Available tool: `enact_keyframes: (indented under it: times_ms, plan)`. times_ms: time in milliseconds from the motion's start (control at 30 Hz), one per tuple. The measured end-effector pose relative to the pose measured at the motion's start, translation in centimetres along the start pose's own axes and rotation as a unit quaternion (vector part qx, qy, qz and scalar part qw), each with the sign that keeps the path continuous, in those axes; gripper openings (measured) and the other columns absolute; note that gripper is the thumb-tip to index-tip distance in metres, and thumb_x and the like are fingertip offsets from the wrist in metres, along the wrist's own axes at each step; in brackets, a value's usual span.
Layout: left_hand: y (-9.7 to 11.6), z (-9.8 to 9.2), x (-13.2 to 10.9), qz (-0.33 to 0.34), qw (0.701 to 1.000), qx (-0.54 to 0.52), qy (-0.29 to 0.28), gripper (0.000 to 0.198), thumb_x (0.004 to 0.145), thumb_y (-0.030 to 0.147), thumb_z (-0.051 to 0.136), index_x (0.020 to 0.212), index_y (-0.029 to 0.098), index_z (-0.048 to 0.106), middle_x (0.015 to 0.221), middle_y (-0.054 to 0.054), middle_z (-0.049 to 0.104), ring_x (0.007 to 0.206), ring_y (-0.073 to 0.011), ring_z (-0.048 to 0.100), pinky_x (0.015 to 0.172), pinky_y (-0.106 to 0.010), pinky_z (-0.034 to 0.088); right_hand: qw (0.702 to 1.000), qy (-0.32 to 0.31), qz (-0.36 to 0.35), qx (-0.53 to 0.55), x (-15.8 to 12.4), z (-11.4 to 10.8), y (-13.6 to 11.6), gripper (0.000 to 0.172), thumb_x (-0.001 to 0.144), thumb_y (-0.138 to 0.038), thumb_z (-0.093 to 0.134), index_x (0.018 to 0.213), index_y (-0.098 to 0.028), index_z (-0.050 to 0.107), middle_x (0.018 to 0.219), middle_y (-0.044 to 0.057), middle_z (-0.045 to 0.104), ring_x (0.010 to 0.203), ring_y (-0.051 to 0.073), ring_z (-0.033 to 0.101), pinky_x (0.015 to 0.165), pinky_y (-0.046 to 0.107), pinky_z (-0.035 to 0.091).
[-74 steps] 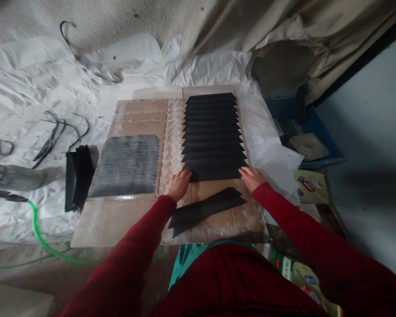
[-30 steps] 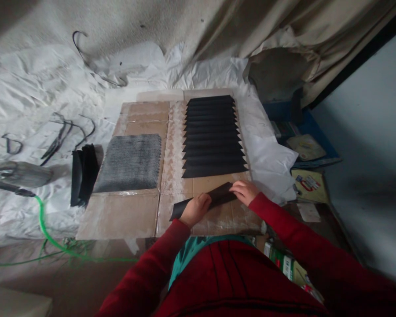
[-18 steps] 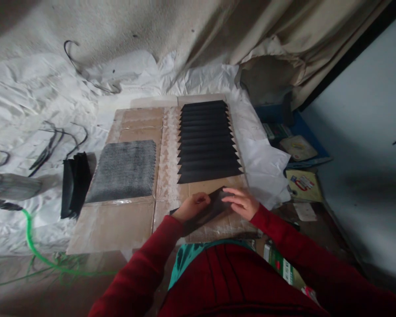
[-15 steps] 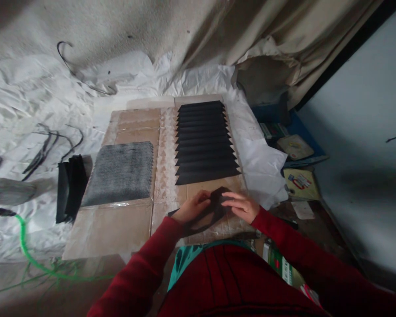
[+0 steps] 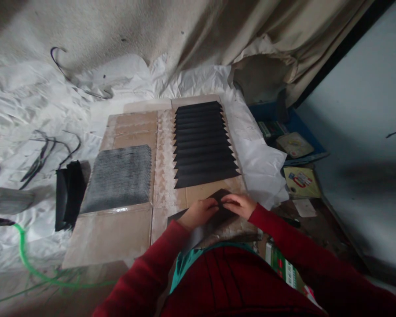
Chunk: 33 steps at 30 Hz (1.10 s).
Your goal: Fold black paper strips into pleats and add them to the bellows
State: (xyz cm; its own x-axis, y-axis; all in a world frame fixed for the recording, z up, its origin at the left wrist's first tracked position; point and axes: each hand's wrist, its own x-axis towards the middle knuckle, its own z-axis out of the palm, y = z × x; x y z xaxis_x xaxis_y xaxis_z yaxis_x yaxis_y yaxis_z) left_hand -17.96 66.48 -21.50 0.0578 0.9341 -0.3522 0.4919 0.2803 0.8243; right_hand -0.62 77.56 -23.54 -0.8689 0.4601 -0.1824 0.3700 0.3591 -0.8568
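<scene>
At the front edge of the cardboard, my left hand (image 5: pixel 201 212) has its fingers closed on a thin black sheet (image 5: pixel 221 216). My right hand (image 5: pixel 240 205) pinches the same sheet close beside the left fingertips. The sheet lies slantwise, and its near part looks paler below my left wrist. What the fingertips cover is hidden. Just beyond both hands, a row of overlapping black strips (image 5: pixel 201 143) with pointed ends lies on the cardboard (image 5: pixel 119 240).
Left of the strips lies a grey-black overlapped stack (image 5: pixel 119 178). A folded black bundle (image 5: pixel 69 193) rests on white sheeting (image 5: pixel 95 119), near a green hose (image 5: pixel 28 259) and dark cords (image 5: pixel 41 158). Boxes (image 5: pixel 302 182) stand at the right by the wall.
My left hand has moved right, nearer the right one. My right fingers, stretched out before, are now curled onto the sheet. The view has shifted slightly.
</scene>
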Motion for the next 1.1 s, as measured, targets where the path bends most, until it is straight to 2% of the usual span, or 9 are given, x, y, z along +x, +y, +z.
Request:
enact_keyframes:
  times_ms: [100,200,267,367,433,533,633,800,1100]
  plan:
    - [-0.8,-0.6,-0.5,-0.008,1.000,-0.016,-0.016,0.021,0.078,0.032,0.048,0.090,0.017,0.058,0.079,-0.001,0.059,0.073,-0.0124,0.053,0.063,-0.020,0.040,0.998,0.039,0.026,-0.041,0.9,-0.4,0.6,0.031,0.078,-0.043,0.045,0.077,-0.018,0.063,0.073,0.005,0.065,0.069,0.017,0.059,0.066,0.029,0.046]
    - [-3.7,-2.7,-1.8,-0.033,0.997,-0.043,-0.047,0.025,0.076,0.033,0.051,0.092,0.016,0.059,0.083,-0.002,0.061,0.076,-0.0138,0.055,0.066,-0.022,0.042,0.989,0.118,0.070,-0.050,1.5,-2.2,2.1,0.035,0.077,-0.045,0.040,0.079,-0.018,0.062,0.076,0.006,0.065,0.071,0.018,0.059,0.066,0.029,0.045]
    - [-5.9,-4.7,-2.4,-0.064,0.996,-0.059,-0.025,0.025,0.073,0.033,0.052,0.089,0.015,0.060,0.080,-0.002,0.061,0.075,-0.0141,0.055,0.066,-0.022,0.042,0.984,0.138,0.093,-0.071,2.1,-3.6,3.0,0.037,0.075,-0.047,0.040,0.077,-0.017,0.062,0.072,0.005,0.064,0.068,0.018,0.058,0.063,0.029,0.043]
    - [-8.4,-7.0,-2.3,-0.122,0.983,-0.111,0.085,0.029,0.068,0.034,0.055,0.087,0.013,0.060,0.073,-0.001,0.060,0.067,-0.0127,0.054,0.061,-0.022,0.041,0.972,0.155,0.129,-0.124,3.4,-4.9,3.9,0.040,0.074,-0.052,0.042,0.067,-0.017,0.060,0.059,0.003,0.058,0.056,0.015,0.052,0.054,0.026,0.038]
    - [-9.4,-7.7,-1.7,-0.151,0.962,-0.147,0.176,0.034,0.066,0.034,0.055,0.092,0.012,0.058,0.069,0.000,0.059,0.062,-0.0111,0.052,0.056,-0.021,0.040,0.960,0.169,0.149,-0.165,4.5,-5.1,4.2,0.039,0.075,-0.051,0.043,0.066,-0.017,0.060,0.057,0.002,0.057,0.055,0.015,0.050,0.052,0.026,0.036]
    - [-10.3,-7.4,-0.3,-0.172,0.935,-0.156,0.269,0.039,0.066,0.034,0.054,0.097,0.011,0.058,0.067,-0.001,0.059,0.056,-0.0101,0.051,0.052,-0.021,0.038,0.947,0.170,0.179,-0.206,5.9,-5.0,4.6,0.032,0.078,-0.043,0.043,0.077,-0.017,0.063,0.069,0.004,0.063,0.063,0.015,0.053,0.056,0.025,0.036]
    - [-11.1,-6.7,0.6,-0.191,0.927,-0.089,0.310,0.034,0.068,0.031,0.054,0.096,0.012,0.060,0.066,-0.002,0.061,0.059,-0.0119,0.053,0.054,-0.021,0.039,0.942,0.157,0.199,-0.218,6.6,-4.8,5.3,0.029,0.078,-0.041,0.045,0.082,-0.018,0.063,0.078,0.005,0.065,0.067,0.016,0.055,0.059,0.025,0.037]
    - [-11.8,-6.0,0.9,-0.243,0.924,0.033,0.294,0.028,0.071,0.026,0.054,0.095,0.014,0.061,0.071,-0.004,0.063,0.065,-0.0141,0.057,0.060,-0.023,0.040,0.937,0.129,0.226,-0.233,6.7,-4.5,6.6,0.029,0.077,-0.042,0.048,0.076,-0.018,0.064,0.073,0.005,0.065,0.063,0.017,0.055,0.057,0.027,0.036]
    - [-11.0,-6.2,0.8,-0.260,0.924,0.096,0.262,0.027,0.073,0.025,0.055,0.098,0.016,0.058,0.074,-0.003,0.064,0.068,-0.0135,0.058,0.061,-0.022,0.040,0.929,0.096,0.256,-0.250,7.2,-4.5,6.8,0.021,0.073,-0.037,0.055,0.076,-0.019,0.065,0.079,0.005,0.066,0.071,0.017,0.058,0.061,0.027,0.039]
